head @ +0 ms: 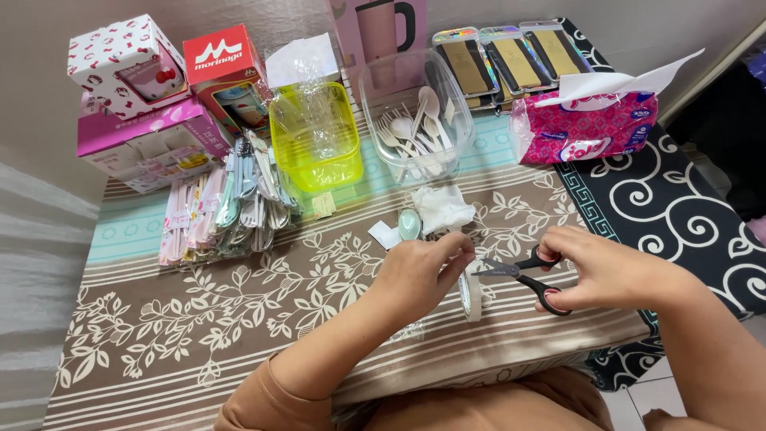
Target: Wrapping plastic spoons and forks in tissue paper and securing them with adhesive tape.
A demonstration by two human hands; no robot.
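Observation:
My right hand (pixel 602 267) holds black-handled scissors (pixel 523 275), blades pointing left toward my left hand. My left hand (pixel 423 271) pinches a narrow strip at its fingertips, just over a roll of white tape (pixel 472 297) standing on edge on the brown leaf-patterned cloth (pixel 239 319). The scissor tips nearly touch the strip. Just beyond my left hand lie a pale green spoon (pixel 409 224), a small white slip (pixel 385 235) and a crumpled white tissue (pixel 441 207).
Behind are a clear tub of white plastic cutlery (pixel 411 120), a yellow container (pixel 315 140), a heap of packaged cutlery sets (pixel 227 211), pink and red boxes (pixel 159 96), a pink tissue pack (pixel 586 124) and several flat packets (pixel 511 60).

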